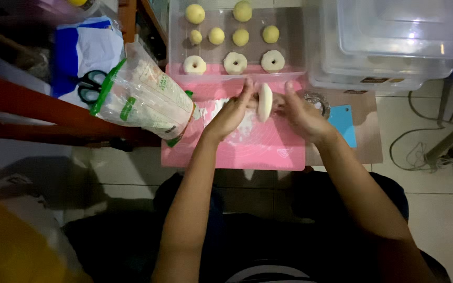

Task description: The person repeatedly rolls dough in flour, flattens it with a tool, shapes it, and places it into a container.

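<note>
Head view, looking straight down. The person sits on a tiled floor (pixel 436 209) with a pink mat (pixel 247 149) laid out ahead of the knees.

Both hands are raised just above the far half of the mat. The left hand (pixel 230 112) and the right hand (pixel 302 112) meet on a pale ring of dough (pixel 265 102), held on edge between them, so it reads as a narrow upright oval. Left grip: fingers curled closed on the near-left side of the ring, fingertips touching it. Right grip: fingers pinched on the ring's right side, thumb up. Whether a finger passes through the hole cannot be told.

White flour (pixel 245 128) dusts the mat right under the hands.

Touching the mat's far edge sits a clear plastic tray (pixel 176 47). It holds three finished dough rings (pixel 235 63) in its near row and six round dough balls (pixel 216 35) behind them.

Off the mat's left edge: a clear flour bag with green trim (pixel 142 97), lying tilted. Further left, black-handled scissors (pixel 91 86) on blue and white paper.

Off the right edge: a small round metal cutter (pixel 318 102) and a blue card (pixel 343 123) on a brown board. Stacked clear containers (pixel 394 47) stand at the far right corner.
</note>
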